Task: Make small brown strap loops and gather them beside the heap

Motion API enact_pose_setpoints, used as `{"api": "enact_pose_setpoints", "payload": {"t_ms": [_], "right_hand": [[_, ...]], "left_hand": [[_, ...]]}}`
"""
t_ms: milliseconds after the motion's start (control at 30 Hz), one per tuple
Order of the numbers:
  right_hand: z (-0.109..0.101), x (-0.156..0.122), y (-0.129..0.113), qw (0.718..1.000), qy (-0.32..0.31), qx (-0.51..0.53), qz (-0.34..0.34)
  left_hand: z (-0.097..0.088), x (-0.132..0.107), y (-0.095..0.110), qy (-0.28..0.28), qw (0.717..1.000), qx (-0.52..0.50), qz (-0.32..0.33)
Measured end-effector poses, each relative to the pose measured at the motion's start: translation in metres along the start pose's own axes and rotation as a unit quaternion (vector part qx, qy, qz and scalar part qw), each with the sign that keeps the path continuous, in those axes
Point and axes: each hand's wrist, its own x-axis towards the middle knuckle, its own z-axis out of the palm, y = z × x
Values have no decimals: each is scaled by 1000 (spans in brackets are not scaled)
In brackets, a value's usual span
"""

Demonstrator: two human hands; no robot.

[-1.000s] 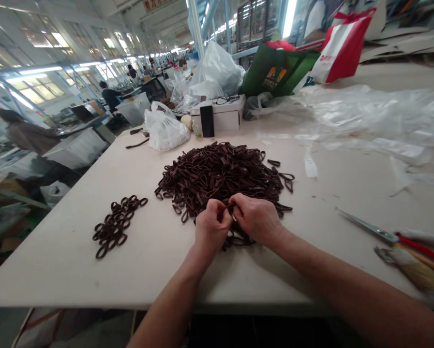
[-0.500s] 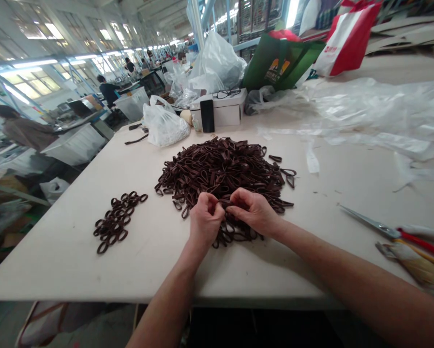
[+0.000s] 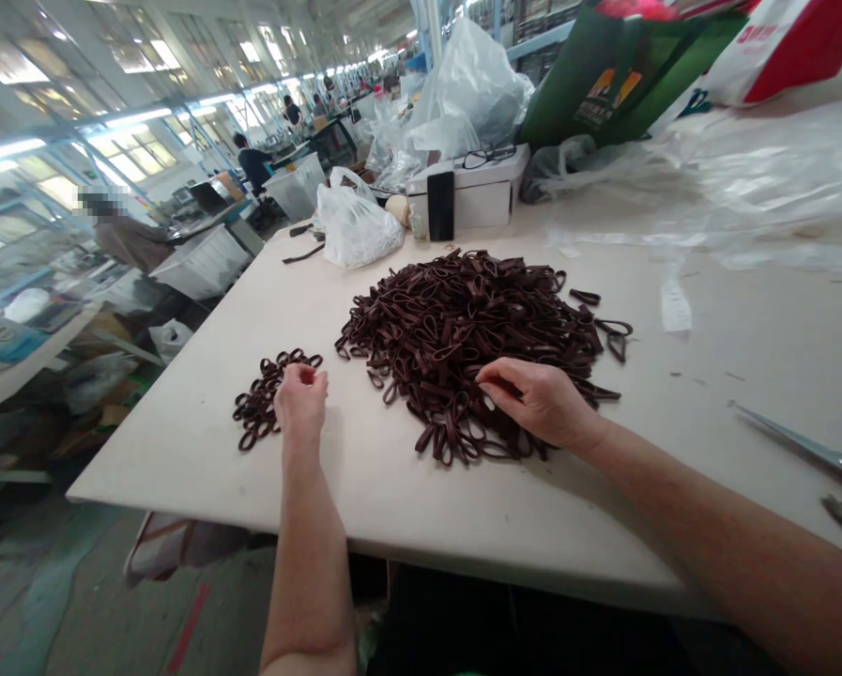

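A big heap of dark brown elastic loops [image 3: 477,319] lies in the middle of the pale table [image 3: 392,488]. A small pile of the same loops [image 3: 262,408] sits to its left. My left hand [image 3: 300,402] is at the small pile's right edge, fingers curled down, with a brown loop at its fingertips. My right hand [image 3: 537,402] rests on the near side of the big heap. Its fingers and thumb are bent together among the loops, and what they pinch is hidden.
Scissors [image 3: 807,451] lie at the right edge. Behind the heap stand a white box [image 3: 487,197], a black phone [image 3: 440,205] and a white plastic bag [image 3: 357,230]. Clear plastic sheeting [image 3: 744,188] covers the back right. People work at far tables [image 3: 125,239].
My hands, together at the heap's near edge before, have parted. The left hand moved left to the small pile; the right stayed on the heap. The camera turned left.
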Motion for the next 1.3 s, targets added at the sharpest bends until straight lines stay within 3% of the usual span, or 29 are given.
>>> {"api": "enact_pose_setpoints", "payload": {"t_ms": [100, 167, 267, 367, 500, 600, 767, 967, 1100, 1233, 1300], "right_hand": [[-1, 0, 0, 1000, 1, 1, 3], [-2, 1, -1, 1000, 6, 4, 3], [-3, 1, -1, 1000, 11, 7, -5], [-1, -1, -4, 1000, 18, 9, -15], [2, -3, -12, 998, 36, 50, -7], [4, -3, -18, 996, 20, 77, -28], [8, -2, -17, 996, 1, 70, -61], [12, -2, -16, 997, 13, 70, -2], [7, -2, -19, 993, 8, 100, 70], [-2, 0, -22, 947, -112, 259, 153], [-4, 0, -24, 936, -135, 294, 140]], "left_hand": [[12, -18, 16, -159, 982, -72, 67], [20, -28, 26, -237, 964, -68, 99], [26, -35, 32, -271, 952, -44, 134], [26, -40, 38, -290, 940, -118, 134], [26, -63, 62, -377, 875, -279, 118], [32, -86, 81, -421, 838, -313, 146], [40, -104, 91, -449, 811, -345, 145], [35, -108, 93, -514, 762, -380, 107], [33, -108, 97, -463, 786, -401, 85], [34, -102, 96, -378, 821, -422, 68], [36, -100, 94, -353, 830, -425, 74]]}}
